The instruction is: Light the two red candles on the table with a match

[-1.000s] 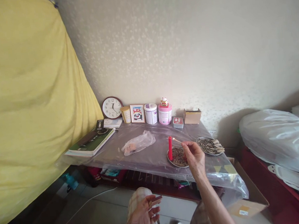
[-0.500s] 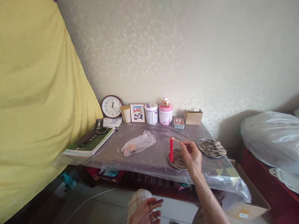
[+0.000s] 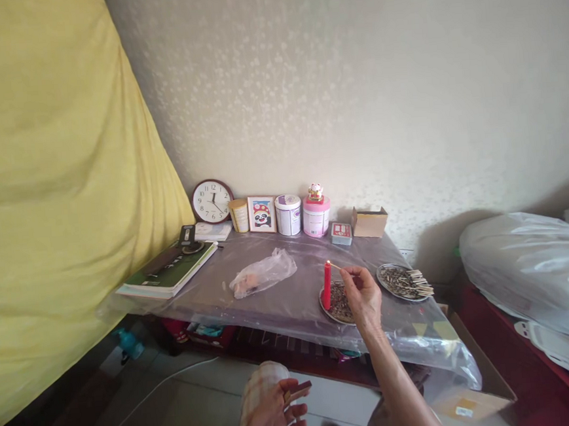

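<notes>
Between thumb and fingers, my right hand (image 3: 364, 295) pinches a thin matchstick (image 3: 335, 266), whose burning tip is at the top of a red candle (image 3: 326, 288). The candle stands, leaning slightly, on a round metal plate (image 3: 326, 310) covered with small dark grains or seeds. Low in the view, near my knee, my left hand (image 3: 275, 414) holds a small brown matchbox (image 3: 297, 390) by the thumb, with its other fingers loosely curled. Right of my right hand sits a second plate (image 3: 386, 286) of dark bits, with several pale matchsticks (image 3: 421, 283) laid at its edge.
A plastic-covered table (image 3: 282, 305) carries a crumpled plastic bag (image 3: 264, 272), green book (image 3: 171, 271), clock (image 3: 212, 201), framed panda picture (image 3: 262, 215), canisters (image 3: 289, 216), small tin (image 3: 340, 233) and cardboard box (image 3: 370, 222). A yellow cloth (image 3: 66, 191) hangs left; a large white bag (image 3: 530, 272) lies right.
The candle now leans slightly more to the right, and the match tip stays at its top. My right hand has shifted slightly left and up. My left hand is nearly unchanged.
</notes>
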A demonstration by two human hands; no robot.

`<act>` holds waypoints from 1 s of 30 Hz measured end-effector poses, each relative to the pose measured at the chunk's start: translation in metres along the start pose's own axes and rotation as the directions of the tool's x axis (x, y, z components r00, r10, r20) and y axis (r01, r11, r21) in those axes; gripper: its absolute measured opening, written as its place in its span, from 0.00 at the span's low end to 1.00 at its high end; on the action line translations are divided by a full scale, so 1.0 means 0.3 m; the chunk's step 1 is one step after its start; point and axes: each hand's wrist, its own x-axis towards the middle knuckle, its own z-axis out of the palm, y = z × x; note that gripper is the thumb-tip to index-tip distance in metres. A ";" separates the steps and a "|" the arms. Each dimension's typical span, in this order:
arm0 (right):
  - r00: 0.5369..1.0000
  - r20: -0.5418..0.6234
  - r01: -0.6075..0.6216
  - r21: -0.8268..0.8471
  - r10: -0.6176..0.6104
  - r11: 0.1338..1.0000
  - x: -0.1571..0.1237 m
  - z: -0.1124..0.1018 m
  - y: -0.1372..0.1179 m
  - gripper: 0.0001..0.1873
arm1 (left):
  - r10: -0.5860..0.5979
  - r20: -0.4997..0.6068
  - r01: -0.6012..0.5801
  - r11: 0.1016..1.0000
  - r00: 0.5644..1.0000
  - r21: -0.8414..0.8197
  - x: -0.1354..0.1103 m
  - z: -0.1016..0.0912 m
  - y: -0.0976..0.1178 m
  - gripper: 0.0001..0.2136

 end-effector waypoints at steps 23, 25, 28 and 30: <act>1.000 0.006 0.004 -0.010 -0.004 1.000 0.010 0.010 0.011 0.22 | -0.009 -0.007 0.009 1.000 1.000 0.003 -0.001 0.015 0.007 0.17; 1.000 0.006 0.002 -0.011 -0.002 1.000 0.009 0.010 0.007 0.21 | -0.009 -0.011 0.009 1.000 1.000 0.003 -0.002 0.017 0.008 0.17; 1.000 0.011 -0.002 -0.015 0.002 1.000 0.007 0.010 0.001 0.20 | -0.010 -0.013 0.010 1.000 1.000 0.005 -0.005 0.020 0.008 0.15; 1.000 0.015 -0.005 -0.016 0.005 1.000 0.007 0.010 -0.001 0.19 | -0.012 -0.004 0.012 1.000 1.000 0.003 -0.006 0.019 0.007 0.14</act>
